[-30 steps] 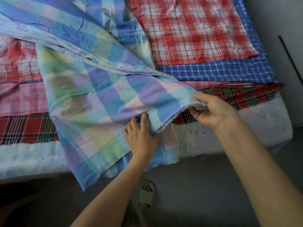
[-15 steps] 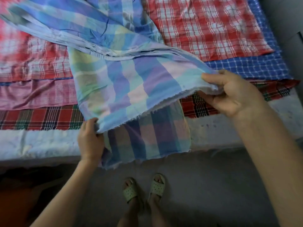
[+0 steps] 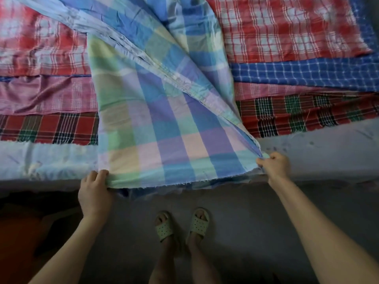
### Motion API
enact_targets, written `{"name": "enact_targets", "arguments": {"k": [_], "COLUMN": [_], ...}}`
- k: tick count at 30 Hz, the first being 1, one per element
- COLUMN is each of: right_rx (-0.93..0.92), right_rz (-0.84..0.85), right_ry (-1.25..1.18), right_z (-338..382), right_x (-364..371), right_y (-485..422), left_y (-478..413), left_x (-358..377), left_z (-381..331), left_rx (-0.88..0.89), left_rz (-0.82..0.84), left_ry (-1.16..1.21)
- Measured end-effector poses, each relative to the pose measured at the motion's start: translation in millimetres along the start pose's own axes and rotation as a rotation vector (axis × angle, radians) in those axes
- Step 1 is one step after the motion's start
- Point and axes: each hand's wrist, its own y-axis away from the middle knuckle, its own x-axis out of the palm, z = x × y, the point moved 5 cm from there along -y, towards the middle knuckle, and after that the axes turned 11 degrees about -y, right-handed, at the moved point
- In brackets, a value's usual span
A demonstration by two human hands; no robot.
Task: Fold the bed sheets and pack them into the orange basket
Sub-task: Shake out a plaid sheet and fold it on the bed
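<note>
Pastel sheet (image 3: 155, 124) lies across the bed (image 3: 320, 158), over a red check sheet (image 3: 287, 29), a blue check sheet (image 3: 307, 72), a pink sheet (image 3: 45, 95) and a tartan sheet (image 3: 297, 113), its near frayed edge hanging past the bed side. Left hand (image 3: 95, 193) grips the near left corner; right hand (image 3: 273, 166) pinches the near right corner, edge stretched between them. Orange basket (image 3: 14, 242) partly visible on the floor (image 3: 235, 232) at lower left; feet in green slippers (image 3: 181, 224) stand below the edge.

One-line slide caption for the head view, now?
The left hand and right hand grip the near corners of a pastel blue, green and purple checked bed sheet at the pale mattress edge.
</note>
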Motion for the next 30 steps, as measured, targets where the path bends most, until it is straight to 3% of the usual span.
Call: {"name": "enact_targets", "arguments": {"k": [5, 10, 14, 20, 24, 30], "right_rx": [0.003, 0.016, 0.109, 0.329, 0.33, 0.727], "right_rz": [-0.04, -0.038, -0.024, 0.031, -0.021, 0.276], "right_ry": [-0.074, -0.01, 0.059, -0.057, -0.004, -0.301], "right_z": [22, 14, -23, -61, -70, -93], "right_x": [-18, -19, 7, 28, 31, 59], "right_y": [-24, -31, -21, -9, -12, 1], "left_y": [-13, 7, 2, 5, 4, 5], "left_x": [-19, -6, 7, 11, 13, 14], "left_z": [4, 24, 40, 54, 58, 62], "left_rx": [-0.066, 0.019, -0.082, 0.139, 0.135, 0.038], "left_rz": [-0.013, 0.091, 0.197, 0.177, 0.121, 0.074], "left_ry": [0.251, 0.069, 0.173, 0.013, 0.033, 0.208]}}
